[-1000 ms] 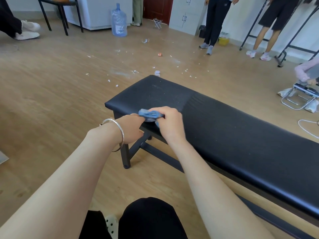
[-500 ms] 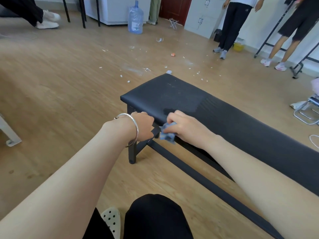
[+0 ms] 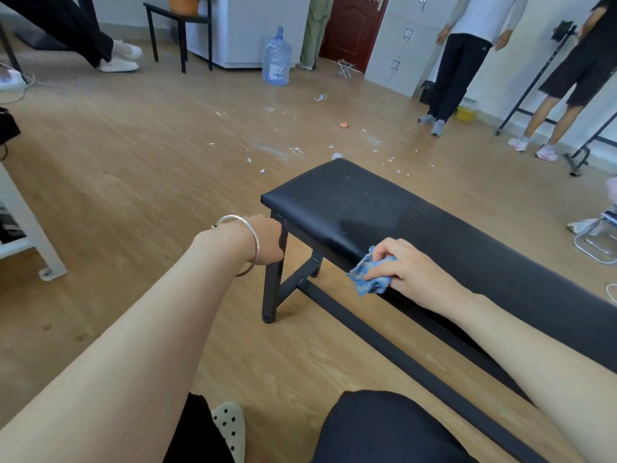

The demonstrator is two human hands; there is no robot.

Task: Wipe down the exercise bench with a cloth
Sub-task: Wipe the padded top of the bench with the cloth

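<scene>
Blue patterned cloth (image 3: 369,277) clamped by right hand (image 3: 412,270) on near long edge of black padded exercise bench (image 3: 467,235). Left hand (image 3: 265,240) at black metal corner leg (image 3: 273,282), grip hidden. Bench runs rightward; speckled end (image 3: 360,192) ahead-left of cloth, right hand nearer.

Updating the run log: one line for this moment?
right hand: holds cloth against bench edge | left hand: at bench leg, grip hidden

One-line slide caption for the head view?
Right hand presses a blue cloth to the near edge of the black padded bench; left hand holds its end leg.
</scene>
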